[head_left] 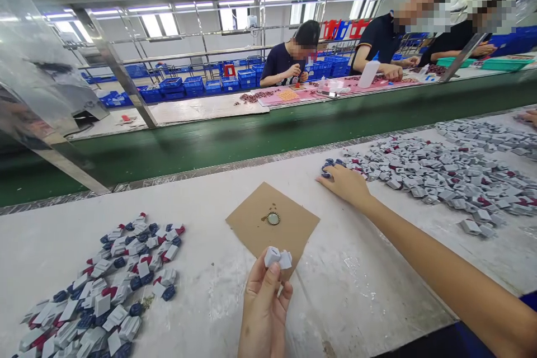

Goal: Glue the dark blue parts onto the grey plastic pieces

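My left hand pinches a small light-grey plastic part between thumb and fingers, over the lower corner of a brown cardboard sheet. A metal bottle cap lies on that sheet, with dark wet-looking spots beside it. My right hand stretches out to a few small dark blue parts at the near-left end of a large heap. Its thumb and fingers are apart and its fingertips touch the blue parts. Whether a piece is gripped between them is not visible.
A heap of grey and dark red parts spreads at the right. Grey parts with blue and red pieces lie at the left. Beyond a green strip, several people work at another bench with a white bottle. A metal post slants at left.
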